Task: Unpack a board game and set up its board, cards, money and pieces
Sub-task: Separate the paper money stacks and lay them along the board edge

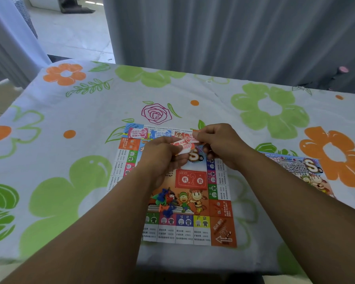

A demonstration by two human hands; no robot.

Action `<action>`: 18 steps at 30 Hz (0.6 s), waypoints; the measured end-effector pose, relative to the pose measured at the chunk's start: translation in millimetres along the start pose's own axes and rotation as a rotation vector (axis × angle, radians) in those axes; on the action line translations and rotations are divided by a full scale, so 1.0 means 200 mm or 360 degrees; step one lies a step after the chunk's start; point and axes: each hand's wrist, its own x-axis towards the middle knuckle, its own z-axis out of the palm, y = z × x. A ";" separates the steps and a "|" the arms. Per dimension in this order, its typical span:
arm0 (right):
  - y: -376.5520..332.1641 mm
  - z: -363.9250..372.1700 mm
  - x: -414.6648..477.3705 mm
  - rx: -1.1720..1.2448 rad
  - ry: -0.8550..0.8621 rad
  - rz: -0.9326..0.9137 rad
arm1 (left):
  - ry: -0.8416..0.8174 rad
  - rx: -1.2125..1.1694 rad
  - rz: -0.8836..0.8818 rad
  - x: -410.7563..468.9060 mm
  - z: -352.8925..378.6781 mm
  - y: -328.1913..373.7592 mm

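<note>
The colourful paper game board (193, 228) lies flat on the table in front of me. My left hand (162, 158) grips a small stack of red-and-white play money (183, 146) above the board's upper half. My right hand (219, 144) pinches one red note (190, 137) from the top of that stack. A pink note (136, 133) and a blue note (160, 133) lie side by side along the board's far edge. A red card pile (191, 179) sits at the board's middle. Small blue and orange plastic pieces (166, 201) lie in a heap on the lower left of the board.
The game's printed packaging (299, 169) lies flat to the right of the board, partly under my right forearm. A flowered cloth (70, 160) covers the table. Grey curtains (213, 37) hang behind the far edge, with floor beyond at the upper left.
</note>
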 end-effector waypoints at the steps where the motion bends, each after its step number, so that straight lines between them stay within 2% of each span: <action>1: 0.00 -0.01 0.00 0.0017 0.0000 0.0001 | 0.0002 0.0002 0.0008 0.00 0.00 0.00; 12: 0.01 -0.01 0.00 0.0029 -0.0054 0.0042 | 0.0025 0.0149 0.0065 0.01 0.02 -0.02; 18: -0.01 -0.02 0.00 0.0118 0.0013 0.0097 | 0.0000 0.0074 0.0001 0.01 0.03 -0.02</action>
